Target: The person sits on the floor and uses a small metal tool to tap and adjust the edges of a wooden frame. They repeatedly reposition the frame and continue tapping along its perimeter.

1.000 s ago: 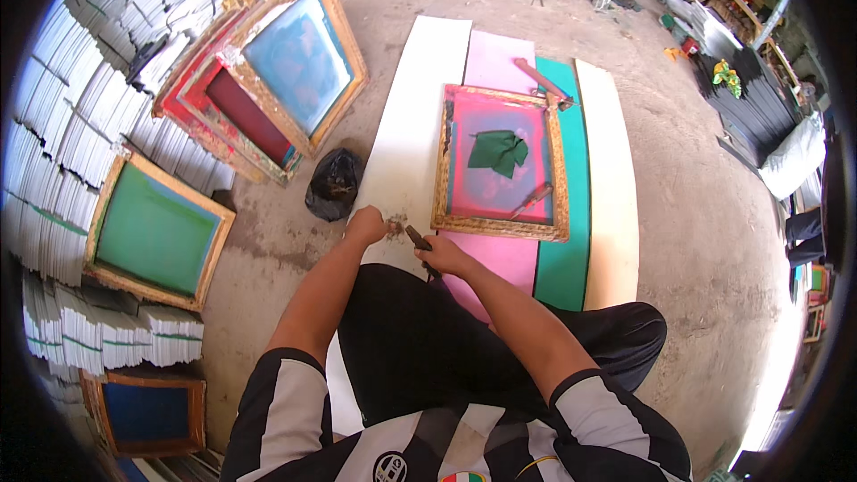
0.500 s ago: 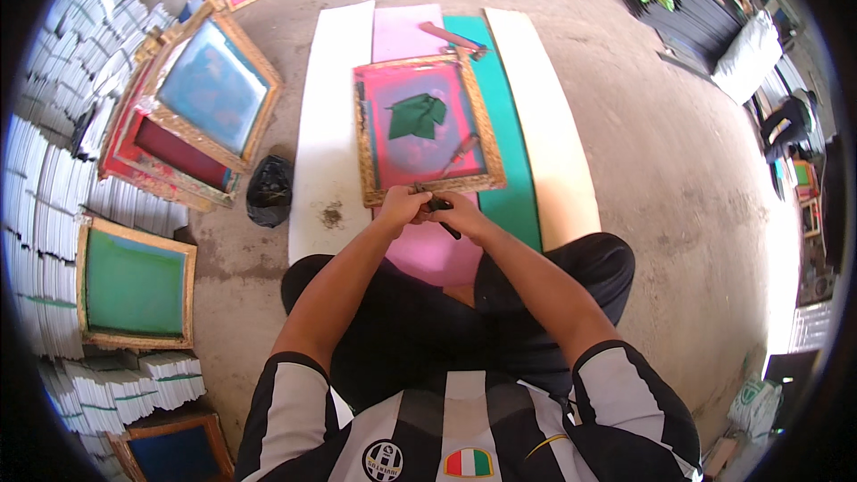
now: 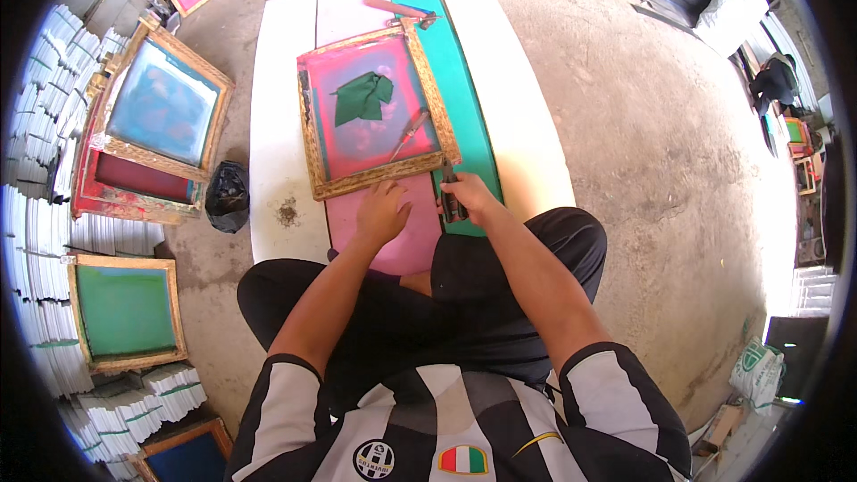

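Note:
My right hand point(image 3: 477, 198) is wrapped round a pair of dark pliers point(image 3: 451, 186), their jaws up at the near right corner of a wooden screen-printing frame point(image 3: 379, 177). Whether the jaws grip anything is too small to tell. My left hand point(image 3: 384, 212) is empty with its fingers apart, the tips at the frame's near rail. The frame's mesh is pink and grey. On it lie a dark green cloth scrap point(image 3: 363, 98) and a screwdriver point(image 3: 410, 132) with a reddish handle.
Under the frame are white, pink and green boards point(image 3: 482, 161). A reddish-handled tool point(image 3: 397, 8) lies past its far edge. On the left stand a blue-mesh frame point(image 3: 167, 103), a green-mesh frame point(image 3: 125, 311), a black plastic bag point(image 3: 228, 198) and white stacks point(image 3: 40, 241).
My hands were together at the near rail. They have separated: the right carried the pliers to the near right corner, while the left let go. The view has shifted.

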Tool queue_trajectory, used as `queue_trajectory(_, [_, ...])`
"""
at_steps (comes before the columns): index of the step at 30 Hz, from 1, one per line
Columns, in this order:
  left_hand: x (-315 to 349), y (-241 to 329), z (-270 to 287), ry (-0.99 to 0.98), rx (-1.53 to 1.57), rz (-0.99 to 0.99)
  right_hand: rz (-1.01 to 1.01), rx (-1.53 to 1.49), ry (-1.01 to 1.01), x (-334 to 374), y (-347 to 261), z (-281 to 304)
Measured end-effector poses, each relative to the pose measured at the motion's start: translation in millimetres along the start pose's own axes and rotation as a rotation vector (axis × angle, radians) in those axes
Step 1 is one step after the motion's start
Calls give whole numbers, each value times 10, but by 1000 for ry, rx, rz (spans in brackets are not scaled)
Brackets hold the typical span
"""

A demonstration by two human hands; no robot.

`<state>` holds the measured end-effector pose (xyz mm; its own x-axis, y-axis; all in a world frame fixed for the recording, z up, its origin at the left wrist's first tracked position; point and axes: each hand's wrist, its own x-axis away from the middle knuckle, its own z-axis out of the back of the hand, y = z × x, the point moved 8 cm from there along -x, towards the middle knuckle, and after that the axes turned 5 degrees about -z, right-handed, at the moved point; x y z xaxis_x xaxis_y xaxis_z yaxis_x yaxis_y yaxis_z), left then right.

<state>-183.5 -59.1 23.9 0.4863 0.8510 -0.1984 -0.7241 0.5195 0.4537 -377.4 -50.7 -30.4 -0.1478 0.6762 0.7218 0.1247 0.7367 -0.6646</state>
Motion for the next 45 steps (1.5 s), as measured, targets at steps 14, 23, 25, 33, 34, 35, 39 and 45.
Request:
queue_trajectory(14, [-62,283,-446,-146,-44,-91,-134,262,242,113,-179,572])
queue_trajectory(23, [-362,508,-267,-12,-182,-110,-184,281,228,114,-92,423])
queue_trajectory(25, [-456,545,-390,-58,-249,-66,-166,313,224,116,-105,422])
queue_trajectory(33, [-499,501,-746,-61,-315,60,-93,421,234,57,-87,463])
queue_trajectory(34, [-477,493,-751,-40,-314,48,-71,447,239,46,-95,467])
queue_trajectory(35, [-466,489,-728,-18,-315,38,-56,471,251,38,-111,467])
queue_trajectory(39, [-433,467,-713,-15,-328,31,-39,519,280,53,-156,437])
queue_trajectory(45, [-382,413,-741,8,-327,29,-52,646,305,119,-268,362])
